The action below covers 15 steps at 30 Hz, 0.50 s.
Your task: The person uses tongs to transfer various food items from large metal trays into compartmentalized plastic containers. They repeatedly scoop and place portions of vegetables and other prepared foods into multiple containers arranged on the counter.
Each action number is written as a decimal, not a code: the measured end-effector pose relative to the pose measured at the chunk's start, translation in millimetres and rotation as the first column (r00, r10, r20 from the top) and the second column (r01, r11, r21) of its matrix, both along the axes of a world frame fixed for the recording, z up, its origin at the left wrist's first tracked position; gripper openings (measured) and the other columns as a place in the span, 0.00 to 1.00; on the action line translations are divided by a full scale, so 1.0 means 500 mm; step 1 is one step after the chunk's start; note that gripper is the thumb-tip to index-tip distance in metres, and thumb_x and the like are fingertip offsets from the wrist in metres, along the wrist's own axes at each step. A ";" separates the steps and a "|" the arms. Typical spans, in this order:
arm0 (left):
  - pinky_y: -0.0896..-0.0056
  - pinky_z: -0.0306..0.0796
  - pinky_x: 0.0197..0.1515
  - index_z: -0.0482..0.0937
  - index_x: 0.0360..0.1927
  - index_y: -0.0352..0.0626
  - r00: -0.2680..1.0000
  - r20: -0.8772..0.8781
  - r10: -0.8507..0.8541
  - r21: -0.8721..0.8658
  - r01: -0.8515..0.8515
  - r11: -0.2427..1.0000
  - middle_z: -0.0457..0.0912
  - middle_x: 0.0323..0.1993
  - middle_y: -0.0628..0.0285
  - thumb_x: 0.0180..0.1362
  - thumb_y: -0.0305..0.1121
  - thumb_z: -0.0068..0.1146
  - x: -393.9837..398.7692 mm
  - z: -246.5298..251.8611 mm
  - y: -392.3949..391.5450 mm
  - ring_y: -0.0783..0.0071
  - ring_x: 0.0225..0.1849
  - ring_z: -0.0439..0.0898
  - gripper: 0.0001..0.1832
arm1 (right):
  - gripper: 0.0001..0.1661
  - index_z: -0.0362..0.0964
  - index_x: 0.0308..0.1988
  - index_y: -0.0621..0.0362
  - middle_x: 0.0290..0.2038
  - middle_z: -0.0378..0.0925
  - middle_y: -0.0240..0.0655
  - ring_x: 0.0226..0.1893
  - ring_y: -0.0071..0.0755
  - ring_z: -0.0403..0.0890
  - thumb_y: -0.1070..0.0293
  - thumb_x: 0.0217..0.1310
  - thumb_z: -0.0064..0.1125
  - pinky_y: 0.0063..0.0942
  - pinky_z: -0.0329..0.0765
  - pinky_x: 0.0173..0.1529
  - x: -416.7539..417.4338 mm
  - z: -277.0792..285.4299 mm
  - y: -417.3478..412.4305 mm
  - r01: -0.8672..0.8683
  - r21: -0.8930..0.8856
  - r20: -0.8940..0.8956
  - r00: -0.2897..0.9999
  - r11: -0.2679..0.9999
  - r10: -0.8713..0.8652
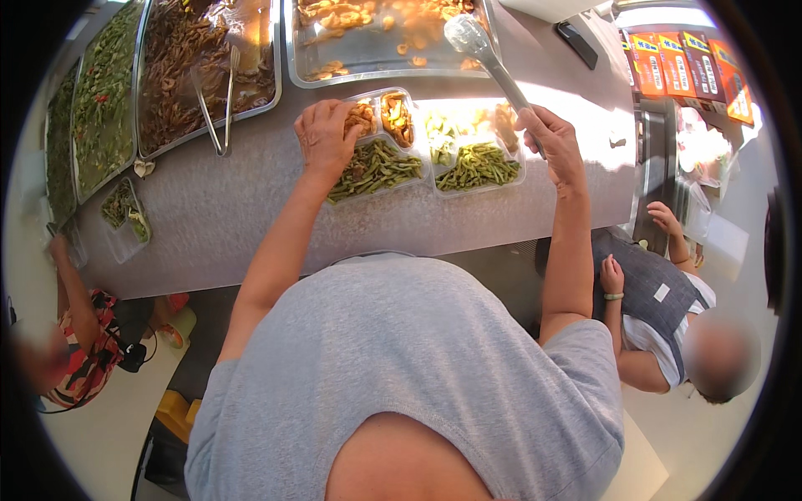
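Observation:
My right hand (554,144) grips the handle of a metal serving spoon (510,81), its bowl raised over the right edge of a metal tray (289,47) of brown food pieces in liquid. My left hand (327,139) rests at the upper left of a clear plastic compartment container (416,172) with green beans and brown food; whether its fingers grip the rim or the food cannot be told. Touching or close beside it on the right, a second such container (523,175) holds green beans, pale green vegetables and brown food, partly in glare.
Tongs (227,119) lie in a tray of dark shredded food (210,129). Trays of greens (103,100) stand farther left, near a small filled container (133,250). A phone (576,45) lies at the upper right, with boxes (677,66) beyond. One person (651,288) stands right, another (88,338) left.

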<state>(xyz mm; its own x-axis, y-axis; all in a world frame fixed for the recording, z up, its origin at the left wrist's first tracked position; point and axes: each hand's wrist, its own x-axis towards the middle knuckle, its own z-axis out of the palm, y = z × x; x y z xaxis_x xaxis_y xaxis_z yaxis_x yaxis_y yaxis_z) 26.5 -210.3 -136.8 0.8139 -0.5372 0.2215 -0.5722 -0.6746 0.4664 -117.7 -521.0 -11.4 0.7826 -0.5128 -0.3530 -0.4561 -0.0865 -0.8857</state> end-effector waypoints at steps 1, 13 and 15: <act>0.58 0.58 0.59 0.80 0.50 0.51 0.999 -0.016 0.037 -0.040 -0.038 0.999 0.76 0.46 0.66 0.53 0.36 0.66 -0.001 0.006 0.009 0.64 0.55 0.68 0.19 | 0.25 0.81 0.45 0.63 0.25 0.78 0.28 0.22 0.14 0.70 0.52 0.59 0.66 0.16 0.67 0.27 0.016 -0.011 -0.017 0.007 -0.025 -0.012 1.000 1.000 -0.007; 0.60 0.71 0.48 0.74 0.57 0.35 0.555 -0.805 0.210 -0.154 -0.537 0.829 0.78 0.43 0.47 0.65 0.38 0.50 -0.069 -0.048 0.169 0.57 0.46 0.78 0.22 | 0.38 0.67 0.61 0.55 0.47 0.74 0.43 0.50 0.47 0.74 0.51 0.54 0.65 0.38 0.70 0.57 0.154 -0.229 -0.169 -0.422 -0.796 -0.366 0.907 0.435 0.209; 0.55 0.69 0.52 0.72 0.59 0.33 0.721 -0.654 0.229 -0.180 -0.443 0.879 0.77 0.44 0.44 0.64 0.38 0.49 -0.073 -0.059 0.159 0.49 0.47 0.77 0.24 | 0.39 0.65 0.62 0.57 0.49 0.75 0.46 0.51 0.49 0.74 0.51 0.55 0.65 0.39 0.71 0.57 0.144 -0.236 -0.192 -0.369 -0.867 -0.275 0.915 0.334 0.297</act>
